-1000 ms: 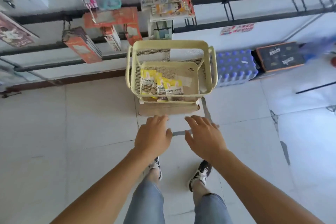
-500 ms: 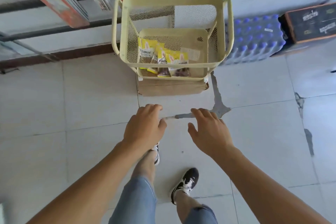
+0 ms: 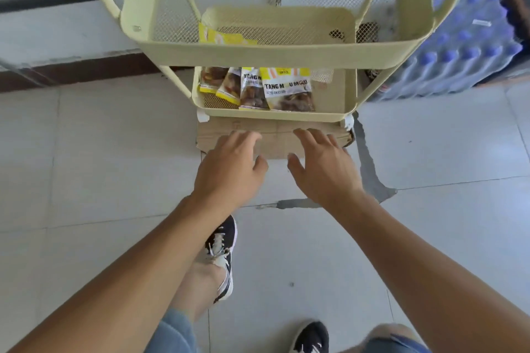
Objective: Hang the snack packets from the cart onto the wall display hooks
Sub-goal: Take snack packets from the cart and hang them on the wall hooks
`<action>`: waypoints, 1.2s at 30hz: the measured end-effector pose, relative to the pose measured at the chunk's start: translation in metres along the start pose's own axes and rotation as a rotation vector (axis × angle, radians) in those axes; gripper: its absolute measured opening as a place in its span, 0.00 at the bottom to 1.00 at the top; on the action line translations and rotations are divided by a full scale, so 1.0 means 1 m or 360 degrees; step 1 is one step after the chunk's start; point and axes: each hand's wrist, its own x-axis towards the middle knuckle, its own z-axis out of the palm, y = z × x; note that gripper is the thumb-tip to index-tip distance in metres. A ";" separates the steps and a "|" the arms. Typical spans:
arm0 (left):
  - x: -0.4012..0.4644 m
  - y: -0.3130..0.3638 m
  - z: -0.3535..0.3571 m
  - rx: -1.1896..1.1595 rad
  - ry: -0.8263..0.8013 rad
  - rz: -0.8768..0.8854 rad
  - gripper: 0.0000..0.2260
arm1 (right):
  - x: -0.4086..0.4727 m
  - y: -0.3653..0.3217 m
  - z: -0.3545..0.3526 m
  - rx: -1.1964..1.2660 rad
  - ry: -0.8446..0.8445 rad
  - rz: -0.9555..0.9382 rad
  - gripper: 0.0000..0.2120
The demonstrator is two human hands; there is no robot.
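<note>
Four or so snack packets (image 3: 275, 89) lie overlapped in the lower tray (image 3: 338, 100) of the yellow mesh cart (image 3: 275, 51), tucked under the upper tray, so the reach has to go in low from the front. Left hand (image 3: 229, 165) and right hand (image 3: 321, 166) hover just short of the tray rim, fingers loosely spread, holding nothing. Cardboard sheet (image 3: 275, 137) sits under the cart. No display hooks in view; the pick comes first.
</note>
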 end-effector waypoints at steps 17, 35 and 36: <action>0.088 -0.048 0.064 0.0078 0.0522 0.0203 0.16 | 0.159 0.043 0.055 0.0194 0.0401 -0.0026 0.26; 0.107 -0.049 0.068 0.0087 0.0425 0.0244 0.16 | 0.210 0.041 0.067 0.0067 0.0084 0.0360 0.34; 0.109 -0.049 0.068 0.0089 0.0428 0.0240 0.16 | 0.211 0.041 0.067 0.0091 0.0106 0.0369 0.34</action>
